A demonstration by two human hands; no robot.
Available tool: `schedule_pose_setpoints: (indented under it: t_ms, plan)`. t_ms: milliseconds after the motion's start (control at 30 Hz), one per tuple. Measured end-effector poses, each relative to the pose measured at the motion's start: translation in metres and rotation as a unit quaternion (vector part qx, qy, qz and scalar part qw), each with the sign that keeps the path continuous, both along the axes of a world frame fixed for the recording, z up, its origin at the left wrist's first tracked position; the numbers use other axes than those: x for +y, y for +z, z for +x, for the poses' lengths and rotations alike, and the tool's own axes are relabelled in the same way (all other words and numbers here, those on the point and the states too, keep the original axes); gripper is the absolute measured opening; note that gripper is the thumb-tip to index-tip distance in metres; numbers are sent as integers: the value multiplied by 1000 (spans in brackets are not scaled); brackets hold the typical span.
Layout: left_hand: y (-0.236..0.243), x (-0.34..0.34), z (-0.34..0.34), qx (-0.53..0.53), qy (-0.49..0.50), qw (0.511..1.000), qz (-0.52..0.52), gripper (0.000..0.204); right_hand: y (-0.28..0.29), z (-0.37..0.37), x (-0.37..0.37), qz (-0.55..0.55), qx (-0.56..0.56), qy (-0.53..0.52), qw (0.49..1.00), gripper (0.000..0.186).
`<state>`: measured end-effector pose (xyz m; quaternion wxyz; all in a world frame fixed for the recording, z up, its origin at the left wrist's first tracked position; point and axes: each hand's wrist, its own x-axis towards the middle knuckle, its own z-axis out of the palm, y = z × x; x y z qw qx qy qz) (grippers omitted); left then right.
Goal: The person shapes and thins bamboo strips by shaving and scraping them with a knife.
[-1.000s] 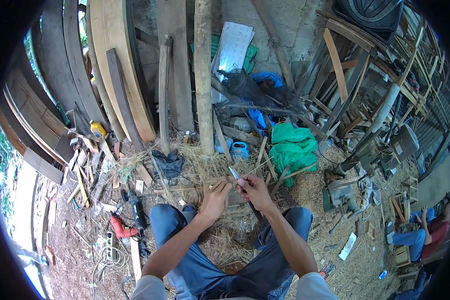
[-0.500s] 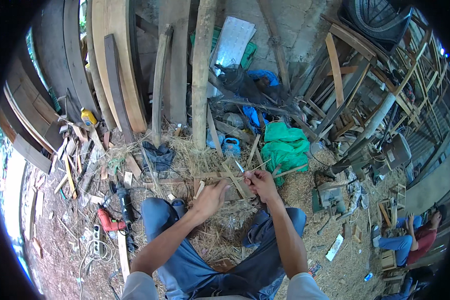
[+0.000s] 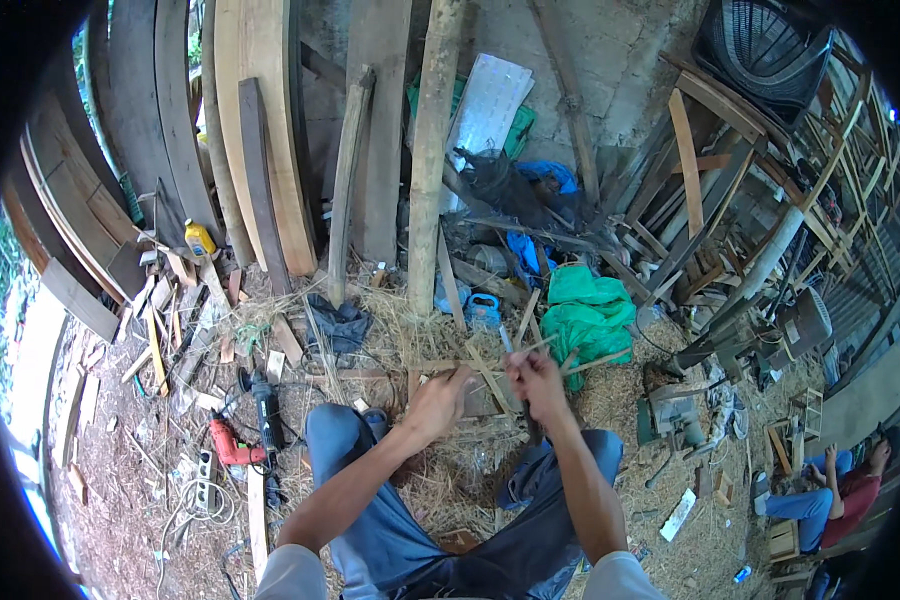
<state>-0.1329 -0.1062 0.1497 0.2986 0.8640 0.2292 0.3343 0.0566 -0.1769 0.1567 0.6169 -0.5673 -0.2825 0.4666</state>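
Observation:
My right hand (image 3: 538, 388) is closed around a small knife, its pale blade (image 3: 506, 339) pointing up and away from me. A thin wooden strip (image 3: 543, 343) juts out to the right at the same hand; whether the fingers hold it too is unclear. My left hand (image 3: 438, 405) is beside it over the straw, with the fingers bent and pressed together. What they hold, if anything, is too small to make out. Just beyond, a flat wooden stick (image 3: 487, 370) slants between the two hands.
A green plastic sheet (image 3: 585, 315) lies beyond my right hand, near a blue container (image 3: 484, 310). At left are a red drill (image 3: 232, 443), an angle grinder (image 3: 267, 410) and a power strip (image 3: 205, 482). Boards (image 3: 260, 130) lean behind. Another person (image 3: 850, 495) sits far right.
The view has shifted, so the surroundings sit slightly lower and further right. My right hand and knife have turned slightly and are a little blurred. My left hand stays close by.

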Motion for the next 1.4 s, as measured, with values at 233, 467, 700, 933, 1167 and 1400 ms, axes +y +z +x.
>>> schedule_pose_setpoints:
  t_ms: [233,467,700,933,1167,1400]
  plan:
    - [2,5,-10,-46,-14,998,-37,9,-7,59,-7,0,34,-65,997,21]
    - [12,13,-17,-39,33,991,-122,5,14,51,-24,24,30,-96,995,30]
    - [2,14,-16,-9,37,991,-130,10,-11,35,-22,73,-203,-71,974,20]
    - [-5,13,-8,-51,38,993,-97,8,2,29,-29,109,-217,-115,963,24]
    - [4,-4,7,-23,44,996,-72,10,-1,3,-19,39,91,57,993,27]
    - [6,-6,9,-55,21,997,-53,13,3,14,-16,35,180,82,980,18]
